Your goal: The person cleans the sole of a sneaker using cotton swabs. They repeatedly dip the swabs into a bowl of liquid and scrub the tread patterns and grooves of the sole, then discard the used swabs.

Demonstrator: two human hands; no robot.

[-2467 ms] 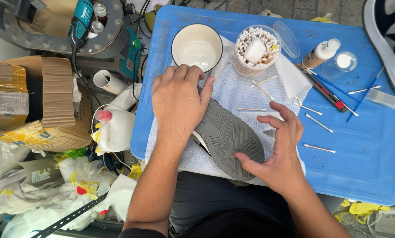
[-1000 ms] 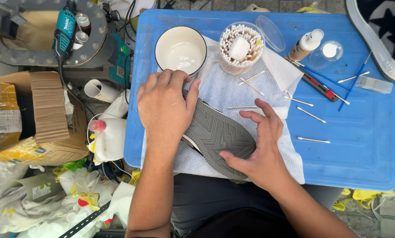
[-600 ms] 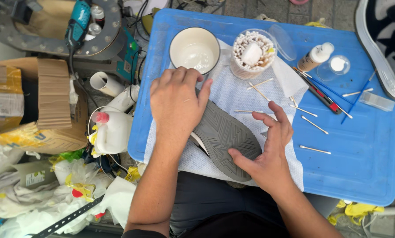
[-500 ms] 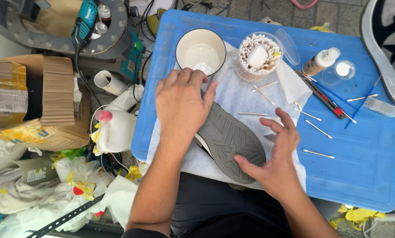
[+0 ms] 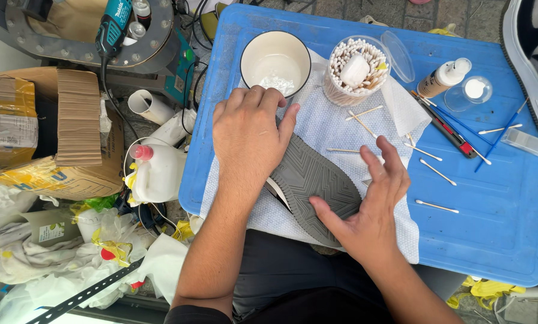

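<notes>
Shoe (image 5: 314,180) sits sole-up on the white cloth (image 5: 335,129), near edge of the blue lid (image 5: 497,234). Right hand (image 5: 371,207) cups its heel end, fingers spread loose; left hand (image 5: 251,135) lies flat over the toe, pressing rather than gripping. Looks mid-job to me: swabs (image 5: 437,207) lie scattered, sole looks dry. Farther back, the bowl (image 5: 275,60) and swab jar (image 5: 356,69) crowd the cloth; open room is off to the right.

One bowl (image 5: 275,62), one shoe (image 5: 314,180) sole-up, one tub of cotton swabs (image 5: 356,69) — six loose swabs (image 5: 437,206) on the blue table (image 5: 491,240) — two hands (image 5: 248,135)
</notes>
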